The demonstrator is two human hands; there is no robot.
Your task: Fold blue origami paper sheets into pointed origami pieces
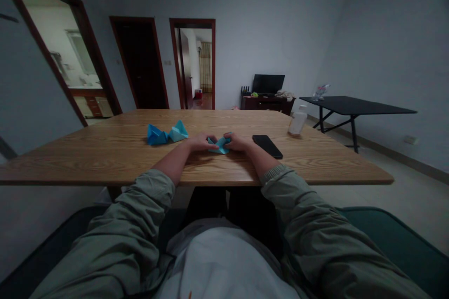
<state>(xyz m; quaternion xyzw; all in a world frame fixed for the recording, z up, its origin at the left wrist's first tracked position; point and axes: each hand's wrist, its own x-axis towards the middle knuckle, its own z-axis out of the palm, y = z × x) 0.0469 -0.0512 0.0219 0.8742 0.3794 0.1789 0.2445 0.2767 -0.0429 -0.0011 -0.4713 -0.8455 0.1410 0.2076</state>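
A small piece of folded blue paper (220, 145) lies on the wooden table (115, 154) between my two hands. My left hand (200, 141) pinches its left side with closed fingers. My right hand (238, 142) grips its right side, fingers curled over the paper. Two finished folded blue paper shapes (166, 134) rest on the table to the left of my left hand, apart from it.
A black phone (267, 145) lies just right of my right hand. A white bottle (298, 121) stands further back right. Beyond are a black side table (354, 105), a TV stand and doorways. I sit on a green seat.
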